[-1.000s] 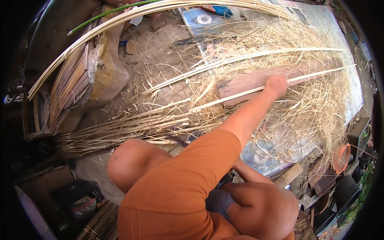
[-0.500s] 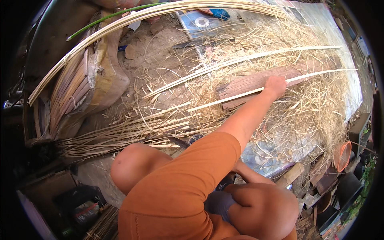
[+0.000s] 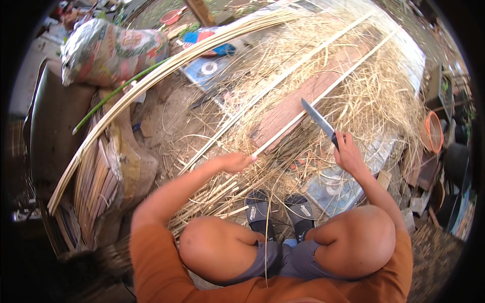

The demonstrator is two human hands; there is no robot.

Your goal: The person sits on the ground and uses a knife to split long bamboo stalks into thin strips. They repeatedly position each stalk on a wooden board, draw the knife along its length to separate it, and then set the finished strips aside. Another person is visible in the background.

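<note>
My left hand (image 3: 236, 161) is closed on the near end of a long pale bamboo strip (image 3: 331, 89). The strip slants up to the far right, lying along a weathered wooden plank (image 3: 290, 103). In my right hand (image 3: 348, 153) is a knife (image 3: 319, 118) with a dark handle, its blade pointing up and left. The blade's tip is over or against the strip beside the plank; I cannot tell whether they touch. Left of the plank lie more pale strips (image 3: 232, 129), roughly parallel to it.
Curly shavings (image 3: 379, 101) cover the ground around the plank. A long bundle of pale strips (image 3: 151, 81) arches across the left, beside a green stalk (image 3: 108, 98) and a stuffed sack (image 3: 116, 50). An orange hoop-shaped thing (image 3: 433, 132) stands at right. My sandalled feet (image 3: 260, 214) are close in front.
My left hand has drawn back from far along the strip to its near end. My right hand, hidden behind my arm before, now shows with the knife. The view has shifted.
</note>
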